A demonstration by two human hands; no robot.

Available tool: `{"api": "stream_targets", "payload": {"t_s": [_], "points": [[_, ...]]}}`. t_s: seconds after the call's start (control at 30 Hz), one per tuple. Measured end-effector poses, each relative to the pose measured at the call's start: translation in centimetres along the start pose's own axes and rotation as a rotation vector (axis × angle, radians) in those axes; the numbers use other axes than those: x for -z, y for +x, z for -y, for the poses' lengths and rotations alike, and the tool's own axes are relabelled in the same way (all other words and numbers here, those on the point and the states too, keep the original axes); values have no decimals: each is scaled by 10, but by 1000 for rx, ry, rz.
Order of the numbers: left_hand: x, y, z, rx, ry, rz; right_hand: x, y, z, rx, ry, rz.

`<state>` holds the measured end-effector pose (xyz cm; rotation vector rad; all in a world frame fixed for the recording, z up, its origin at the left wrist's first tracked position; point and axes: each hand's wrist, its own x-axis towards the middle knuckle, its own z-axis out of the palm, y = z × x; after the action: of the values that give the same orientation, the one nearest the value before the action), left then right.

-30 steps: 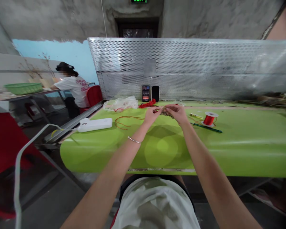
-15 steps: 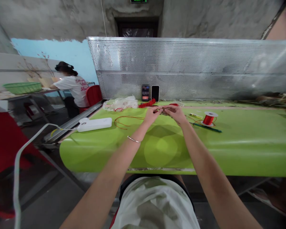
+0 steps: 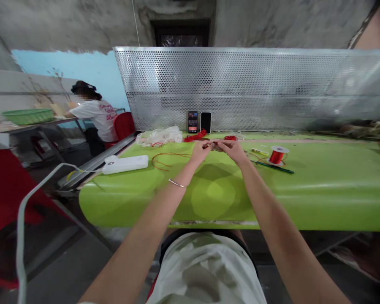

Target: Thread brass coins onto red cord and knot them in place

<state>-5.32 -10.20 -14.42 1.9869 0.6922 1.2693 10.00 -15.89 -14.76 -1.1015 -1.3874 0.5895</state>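
Over the far middle of the green table, my left hand (image 3: 202, 151) and my right hand (image 3: 233, 151) meet almost fingertip to fingertip. Both are closed in a pinch on a thin red cord, with a small knot-like bit between them too small to make out. From the left hand a loop of the orange-red cord (image 3: 172, 153) trails over the tabletop. Just beyond the fingers lies a red bundle of cord (image 3: 230, 138). To the right of my right hand stand a spool of red thread (image 3: 276, 157), a dark green pen-like stick (image 3: 274, 167) and a small yellow tool (image 3: 259, 152).
A white power strip (image 3: 125, 164) with its cable lies left on the green table (image 3: 329, 185). Clear plastic bags (image 3: 164, 136), red cord (image 3: 195, 136) and two phones (image 3: 205, 122) line the back, before a perforated metal panel (image 3: 256, 88). Another person (image 3: 98, 114) sits far left.
My fingertips shift slightly around the cord, the right hand's fingers bending a little more. The whole view tilts slightly; other things stay in place.
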Motion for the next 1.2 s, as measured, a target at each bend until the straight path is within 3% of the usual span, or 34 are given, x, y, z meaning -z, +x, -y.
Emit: {"api": "stream_targets", "payload": {"t_s": [0.67,0.93,1.2], "points": [[2,-5,-5,1,147,20,2,0,-7,-47,39,53],[1,-6,-7,23,169,76,6,2,-12,-69,-64,15],[1,-9,-11,33,195,129,2,3,-13,-51,-166,61]]}}
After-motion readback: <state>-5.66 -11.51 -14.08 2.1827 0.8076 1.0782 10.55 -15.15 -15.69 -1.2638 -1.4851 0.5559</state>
